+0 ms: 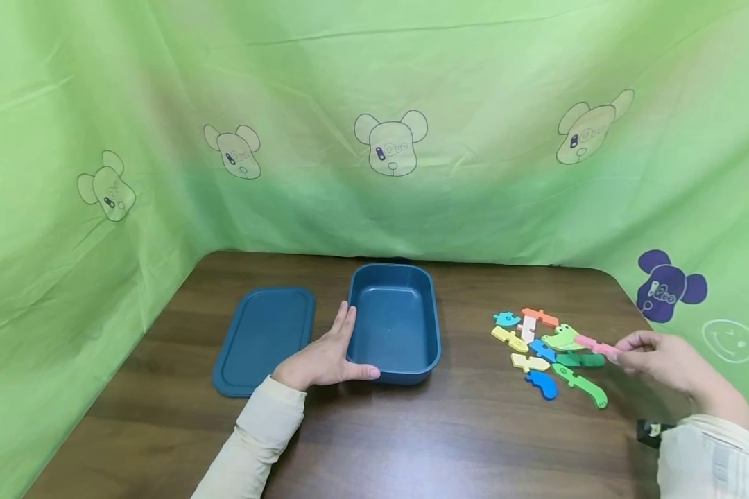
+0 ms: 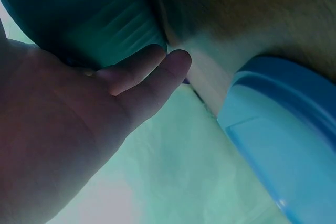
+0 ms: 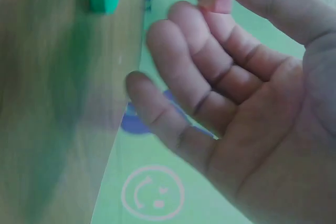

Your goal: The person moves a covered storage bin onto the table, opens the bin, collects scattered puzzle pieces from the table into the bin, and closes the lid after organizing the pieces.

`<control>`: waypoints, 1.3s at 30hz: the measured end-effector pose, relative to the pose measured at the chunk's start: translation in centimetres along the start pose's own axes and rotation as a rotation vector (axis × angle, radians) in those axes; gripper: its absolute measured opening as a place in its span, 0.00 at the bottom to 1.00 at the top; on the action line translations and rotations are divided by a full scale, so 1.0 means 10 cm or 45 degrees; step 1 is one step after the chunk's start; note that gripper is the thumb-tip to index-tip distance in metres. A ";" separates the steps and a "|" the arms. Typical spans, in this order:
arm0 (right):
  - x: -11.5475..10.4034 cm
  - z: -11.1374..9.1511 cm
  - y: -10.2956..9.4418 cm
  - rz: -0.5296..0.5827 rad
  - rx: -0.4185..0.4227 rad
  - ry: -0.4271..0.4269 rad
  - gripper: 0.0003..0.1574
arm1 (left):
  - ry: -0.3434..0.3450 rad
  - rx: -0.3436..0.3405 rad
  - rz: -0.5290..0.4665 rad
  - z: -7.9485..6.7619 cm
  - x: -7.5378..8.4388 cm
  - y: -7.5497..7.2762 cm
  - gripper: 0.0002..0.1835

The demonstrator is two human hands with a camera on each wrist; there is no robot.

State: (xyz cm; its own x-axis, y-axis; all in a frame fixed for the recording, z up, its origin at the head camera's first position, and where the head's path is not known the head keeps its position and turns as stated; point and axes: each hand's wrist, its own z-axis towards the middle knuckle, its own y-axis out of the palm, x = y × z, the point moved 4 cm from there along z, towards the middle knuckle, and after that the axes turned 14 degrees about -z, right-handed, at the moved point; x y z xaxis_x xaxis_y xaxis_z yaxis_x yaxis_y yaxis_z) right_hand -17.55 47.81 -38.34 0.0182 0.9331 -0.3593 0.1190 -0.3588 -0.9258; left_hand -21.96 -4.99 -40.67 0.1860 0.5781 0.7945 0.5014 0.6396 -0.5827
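A deep blue plastic box (image 1: pixel 437 326) stands on the table. My left hand (image 1: pixel 327 357) rests against its left side, fingers straight and thumb at the near rim. In the left wrist view two straight fingers lie along the ribbed box wall (image 2: pixel 126 30). At the right, my right hand (image 1: pixel 664 360) pinches one end of a pink puzzle piece (image 1: pixel 593 344) between thumb and fingers. The other end of that piece is over or against a light green animal-head piece (image 1: pixel 563 338); I cannot tell whether they are joined.
Several flat puzzle pieces lie around it: a green curved tail (image 1: pixel 589 390), a blue one (image 1: pixel 541 384), a yellow one (image 1: pixel 508 339), an orange one (image 1: pixel 540 317). A blue lid (image 1: pixel 265 339) lies left of the box. Green cloth (image 1: pixel 399 215) hangs behind the table (image 1: pixel 374 443).
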 end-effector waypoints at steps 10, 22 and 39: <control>-0.55 0.32 0.05 -0.059 0.169 -0.122 0.17 | -0.004 -0.005 0.008 0.02 0.03 -0.01 0.66; -1.12 0.61 0.14 0.009 0.193 -0.167 0.20 | 0.000 -0.004 0.008 0.05 0.01 -0.01 0.66; -1.66 0.93 0.26 0.038 0.244 -0.279 0.14 | -0.018 -0.001 -0.003 0.04 -0.03 -0.01 0.66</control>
State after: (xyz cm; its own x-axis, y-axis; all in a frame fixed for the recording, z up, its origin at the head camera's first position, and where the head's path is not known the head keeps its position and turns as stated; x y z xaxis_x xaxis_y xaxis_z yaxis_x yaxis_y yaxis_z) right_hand -26.77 31.15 -35.90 -0.1988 0.9016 -0.3842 -0.0680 -0.4037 -0.9123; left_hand -22.35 -5.02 -40.91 0.1733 0.5837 0.7933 0.5025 0.6403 -0.5809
